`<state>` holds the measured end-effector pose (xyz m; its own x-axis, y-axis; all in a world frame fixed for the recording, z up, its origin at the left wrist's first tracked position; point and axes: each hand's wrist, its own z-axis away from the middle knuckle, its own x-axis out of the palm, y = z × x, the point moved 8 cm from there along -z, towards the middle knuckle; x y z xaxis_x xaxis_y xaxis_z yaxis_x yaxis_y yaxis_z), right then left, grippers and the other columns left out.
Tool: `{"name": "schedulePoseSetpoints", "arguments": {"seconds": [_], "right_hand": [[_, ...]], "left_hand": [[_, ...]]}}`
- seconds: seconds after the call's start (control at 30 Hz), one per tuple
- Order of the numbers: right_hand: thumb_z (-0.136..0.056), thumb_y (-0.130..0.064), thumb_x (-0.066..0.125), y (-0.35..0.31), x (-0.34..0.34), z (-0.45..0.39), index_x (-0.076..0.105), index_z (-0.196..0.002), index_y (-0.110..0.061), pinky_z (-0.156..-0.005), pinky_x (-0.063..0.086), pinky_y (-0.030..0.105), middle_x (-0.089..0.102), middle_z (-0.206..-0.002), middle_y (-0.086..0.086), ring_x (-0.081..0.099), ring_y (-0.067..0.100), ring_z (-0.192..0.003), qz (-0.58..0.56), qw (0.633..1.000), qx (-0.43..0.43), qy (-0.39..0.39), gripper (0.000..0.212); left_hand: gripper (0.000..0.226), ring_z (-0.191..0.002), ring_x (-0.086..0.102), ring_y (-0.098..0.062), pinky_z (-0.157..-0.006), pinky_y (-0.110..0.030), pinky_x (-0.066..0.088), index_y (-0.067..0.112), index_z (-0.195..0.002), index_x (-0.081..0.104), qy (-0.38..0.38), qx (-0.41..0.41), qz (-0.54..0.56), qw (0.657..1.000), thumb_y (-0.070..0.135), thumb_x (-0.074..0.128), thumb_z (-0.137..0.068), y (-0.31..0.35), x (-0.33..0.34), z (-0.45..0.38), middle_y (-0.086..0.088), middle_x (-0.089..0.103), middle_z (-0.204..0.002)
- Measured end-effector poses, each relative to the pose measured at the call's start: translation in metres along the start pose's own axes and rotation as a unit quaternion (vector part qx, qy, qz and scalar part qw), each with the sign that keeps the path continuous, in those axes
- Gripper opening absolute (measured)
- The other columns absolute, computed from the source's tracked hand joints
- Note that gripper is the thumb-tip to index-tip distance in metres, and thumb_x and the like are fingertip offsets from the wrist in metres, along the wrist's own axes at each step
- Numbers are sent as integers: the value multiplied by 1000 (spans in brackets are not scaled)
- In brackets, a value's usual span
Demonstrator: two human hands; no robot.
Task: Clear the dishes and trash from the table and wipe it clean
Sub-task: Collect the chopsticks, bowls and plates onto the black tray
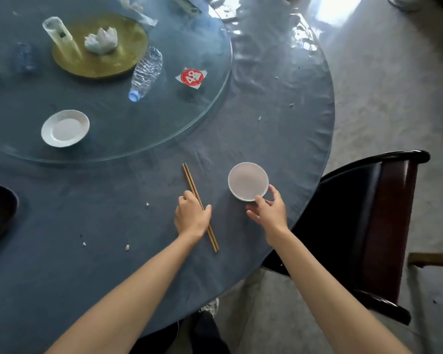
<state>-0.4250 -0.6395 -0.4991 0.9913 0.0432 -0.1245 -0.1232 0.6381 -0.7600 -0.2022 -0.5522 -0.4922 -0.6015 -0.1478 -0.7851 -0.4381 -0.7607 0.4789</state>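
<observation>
On the bench point(87, 264), your left hand point(192, 217) curls its fingers round the chopsticks point(191, 178); your right hand point(270, 212) grips the bowl point(248, 181).

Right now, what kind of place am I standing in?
Probably a restaurant or banquet room: a large round table with a glass turntable, a red numbered tag on it, plus chopsticks and a bowl.

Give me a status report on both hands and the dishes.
Left hand grips the chopsticks, flat on the table. Right hand holds the white bowl by its near rim. Nothing blocks either; bottle, saucer and tissue wait on the glass turntable.
</observation>
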Motion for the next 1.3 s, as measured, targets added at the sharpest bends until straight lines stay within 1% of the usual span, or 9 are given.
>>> {"name": "schedulePoseSetpoints", "arguments": {"seconds": [0.17,0.3,0.5,0.63,0.7,0.83,1.0,1.2,1.3], "right_hand": [[-101,-13,58,0,1,-6,37,-154,-35,-69,62,30,65,-118,13,76,23,-92,-17,999,12,-27,62],[-100,-5,54,-2,3,-7,38,-154,-30,-71,62,30,68,-109,14,74,23,-88,-47,998,19,-25,62],[-97,-4,54,0,6,7,46,-151,-27,-80,63,32,73,-102,9,76,27,-90,-63,997,12,-33,60],[-97,-4,56,2,16,29,46,-151,-27,-89,61,38,75,-100,10,76,28,-95,-52,997,5,-58,60],[-96,-3,55,4,26,47,47,-150,-27,-87,62,35,76,-99,11,76,29,-95,-41,997,-2,-71,60],[-96,-1,54,3,52,92,46,-150,-24,-75,63,28,75,-92,7,76,29,-93,-29,994,-21,-104,59],[-95,1,51,25,99,164,47,-148,-24,-72,63,28,73,-92,8,74,25,-85,-3,988,-36,-148,58],[-94,-1,54,77,169,263,51,-145,-21,-92,59,50,74,-71,-4,73,24,-84,23,980,-70,-187,56],[-94,-1,53,102,202,324,53,-143,-24,-87,62,44,74,-84,4,73,24,-84,18,975,-84,-205,54]], "left_hand": [[33,-102,65,-36,-73,-34,47,9,-105,62,-11,-84,22,996,28,72,-79,-10,11,-7,-10,69,-105],[23,-85,67,-37,-63,-31,45,8,-83,65,-37,-95,5,995,26,67,-69,-12,15,-10,-8,67,-84],[18,-91,60,-37,-77,-37,49,6,-82,60,-63,-66,42,995,23,55,-83,-19,12,-11,-13,64,-99],[26,-89,55,-33,-71,-37,36,7,-86,54,-73,-47,88,992,25,38,-97,-37,-5,1,-14,59,-101],[30,-88,58,-35,-70,-40,40,6,-86,53,-68,-27,115,991,26,35,-100,-52,-20,9,-15,63,-94],[40,-73,58,-29,-71,-43,48,8,-89,56,-51,-6,160,986,38,35,-104,-87,-67,32,-7,63,-77],[42,-65,52,-28,-61,-40,39,5,-82,48,4,4,179,984,35,34,-107,-153,-133,66,-8,55,-69],[41,-68,49,-28,-67,-41,37,17,-68,41,48,-1,198,979,29,39,-107,-270,-206,118,-1,51,-63],[41,-68,49,-27,-66,-40,35,16,-68,43,59,-2,211,976,28,40,-107,-333,-244,156,-3,51,-64]]}}
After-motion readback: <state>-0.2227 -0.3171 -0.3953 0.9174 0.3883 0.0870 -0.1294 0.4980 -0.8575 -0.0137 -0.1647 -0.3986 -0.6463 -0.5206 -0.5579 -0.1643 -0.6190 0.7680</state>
